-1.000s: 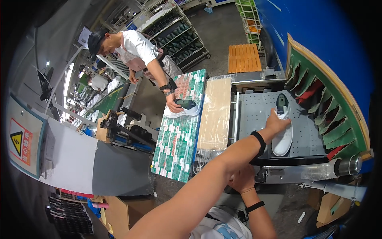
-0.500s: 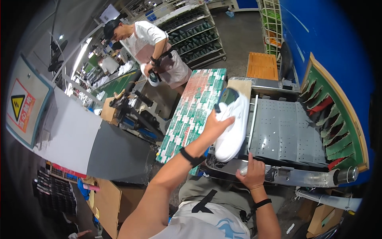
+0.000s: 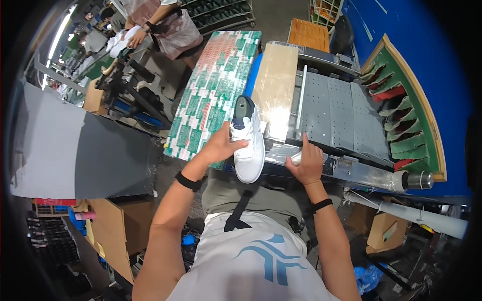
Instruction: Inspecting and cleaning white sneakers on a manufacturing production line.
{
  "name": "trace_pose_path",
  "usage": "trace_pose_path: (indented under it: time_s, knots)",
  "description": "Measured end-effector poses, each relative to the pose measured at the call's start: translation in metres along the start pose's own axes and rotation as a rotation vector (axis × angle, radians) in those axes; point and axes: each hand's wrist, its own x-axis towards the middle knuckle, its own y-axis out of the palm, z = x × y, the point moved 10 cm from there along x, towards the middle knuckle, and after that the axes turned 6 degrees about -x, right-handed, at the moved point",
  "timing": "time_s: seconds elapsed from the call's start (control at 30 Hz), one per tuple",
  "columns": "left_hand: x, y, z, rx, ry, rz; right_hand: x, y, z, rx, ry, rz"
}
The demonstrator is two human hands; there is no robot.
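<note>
Left hand (image 3: 220,146)'s gripping a white sneaker (image 3: 250,156), right hand (image 3: 308,163)'s half-open on the metal rail (image 3: 369,174) around 4 o'clock from it.

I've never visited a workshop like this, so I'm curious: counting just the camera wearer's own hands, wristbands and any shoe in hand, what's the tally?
Hands: 2 (left hand, right hand)
Black wristbands: 2 (left wristband, right wristband)
White shoe in the left hand: 1
Total: 5
</note>
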Motion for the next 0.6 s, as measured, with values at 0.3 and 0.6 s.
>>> trace_pose_path:
  time_s: [0.3, 0.6]
  knots:
    - [-0.011, -0.008, -0.012, 0.231, -0.441, 0.188, -0.008, 0.002, -0.013, 0.078, 0.171, 0.1]
    - [0.043, -0.057, -0.117, -0.645, 0.236, 0.14, 0.048, -0.04, 0.174, 0.401, -0.303, 0.343]
